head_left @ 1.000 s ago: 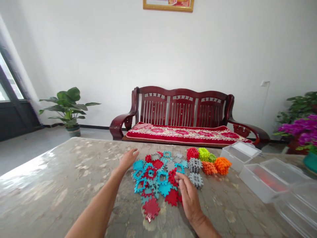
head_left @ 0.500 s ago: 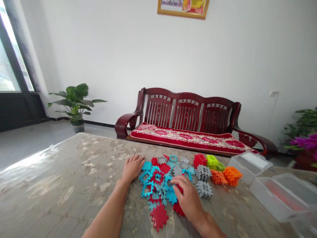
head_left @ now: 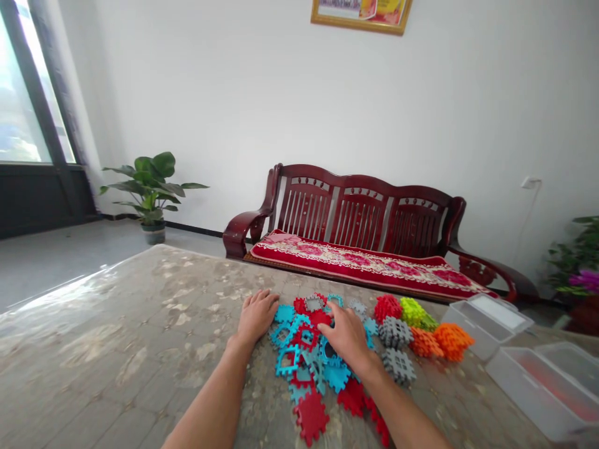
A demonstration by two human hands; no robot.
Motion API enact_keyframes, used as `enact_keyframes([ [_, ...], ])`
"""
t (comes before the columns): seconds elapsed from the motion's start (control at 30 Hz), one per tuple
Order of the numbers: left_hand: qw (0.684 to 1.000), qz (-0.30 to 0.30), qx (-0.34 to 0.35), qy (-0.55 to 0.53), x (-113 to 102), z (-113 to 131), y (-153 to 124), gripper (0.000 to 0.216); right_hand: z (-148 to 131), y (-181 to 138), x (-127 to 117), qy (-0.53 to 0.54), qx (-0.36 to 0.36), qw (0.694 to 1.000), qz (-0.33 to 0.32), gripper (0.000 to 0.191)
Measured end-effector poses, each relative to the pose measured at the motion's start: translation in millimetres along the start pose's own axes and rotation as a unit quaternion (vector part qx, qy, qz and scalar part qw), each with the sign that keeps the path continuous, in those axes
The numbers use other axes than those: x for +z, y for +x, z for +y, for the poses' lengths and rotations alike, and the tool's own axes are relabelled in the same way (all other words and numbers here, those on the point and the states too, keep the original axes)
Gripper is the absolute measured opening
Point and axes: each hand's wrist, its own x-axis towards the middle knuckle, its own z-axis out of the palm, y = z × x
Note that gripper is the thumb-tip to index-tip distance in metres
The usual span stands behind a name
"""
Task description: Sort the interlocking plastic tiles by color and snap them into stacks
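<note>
My left hand (head_left: 258, 315) lies palm down on the table, fingers stretched out, beside the left edge of a loose pile of interlocking plastic tiles. My right hand (head_left: 347, 332) reaches over the pile with thumb and fingers apart, close to a red tile (head_left: 320, 317); whether it touches that tile I cannot tell. Blue tiles (head_left: 337, 376), teal-grey tiles and red tiles overlap around it. A dark red tile (head_left: 311, 416) sits at the near end. Another red tile (head_left: 352, 398) is under my right forearm's left side, and the forearm partly hides further red ones.
Right of the pile stand stacked tiles: red (head_left: 387, 307), lime green (head_left: 415, 312), grey (head_left: 395, 332) and orange (head_left: 453, 341). Clear plastic boxes (head_left: 528, 386) are at the table's right. A wooden bench (head_left: 358, 215) with a red floral cover stands behind the patterned table cover (head_left: 140, 349).
My right hand has moved away from me, from the near middle to the far part of the pile, and its fingers have spread. My left hand has stayed in place. The view has shifted slightly.
</note>
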Motion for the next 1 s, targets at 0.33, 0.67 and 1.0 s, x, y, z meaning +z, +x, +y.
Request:
enact_keyframes([
  [0.33, 1.0, 0.004, -0.001, 0.002, 0, 0, 0, 0.04, 28, -8, -18, 0.069, -0.078, 0.985, 0.136, 0.029],
  [0.67, 1.0, 0.005, -0.003, 0.001, -1, 1, 0, 0.039, 64, -23, -34, 0.081, -0.041, 0.996, -0.009, 0.033],
  [1.0, 1.0, 0.009, 0.001, -0.005, 0, 0, 1, 0.04, 50, -11, -42, -0.021, -0.088, 0.99, -0.111, 0.062],
])
